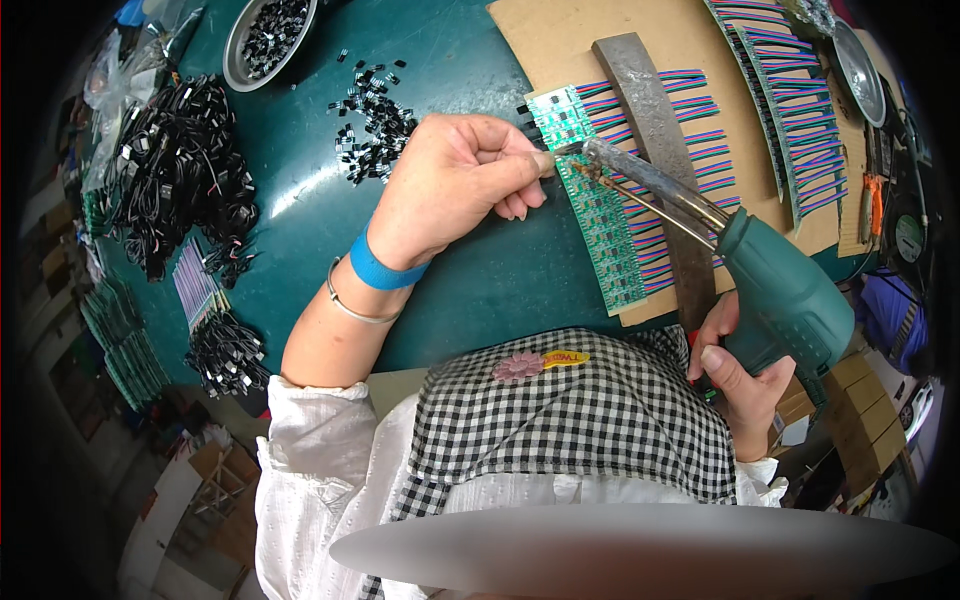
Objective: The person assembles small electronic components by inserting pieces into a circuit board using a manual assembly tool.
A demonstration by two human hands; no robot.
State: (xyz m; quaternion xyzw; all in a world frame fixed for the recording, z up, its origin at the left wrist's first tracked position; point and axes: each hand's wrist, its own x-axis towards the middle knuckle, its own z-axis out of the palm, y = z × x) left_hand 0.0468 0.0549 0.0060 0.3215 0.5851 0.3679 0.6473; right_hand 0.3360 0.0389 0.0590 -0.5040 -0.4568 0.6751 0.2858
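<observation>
My right hand (745, 385) grips the handle of a green soldering gun (785, 280). Its metal barrel and thin feed tube point left, with the tip over a panel of small green circuit boards (610, 240). At that panel's left edge, close to the tip, the thumb and forefinger of my left hand (465, 170) are pinched together; whatever sits between them is too small or hidden to make out. A few black pieces stick out from the panel's upper left edge. Coloured wires (705, 135) run out of its right side, under a flat metal bar (645, 100).
Loose small black connectors (375, 125) lie beyond my left hand, with more in a metal bowl (270, 45). Bundled black cables (170, 180) are heaped at the left. More wired boards (790, 130) lie on the brown board (540, 40) at the right, near a metal dish (858, 72).
</observation>
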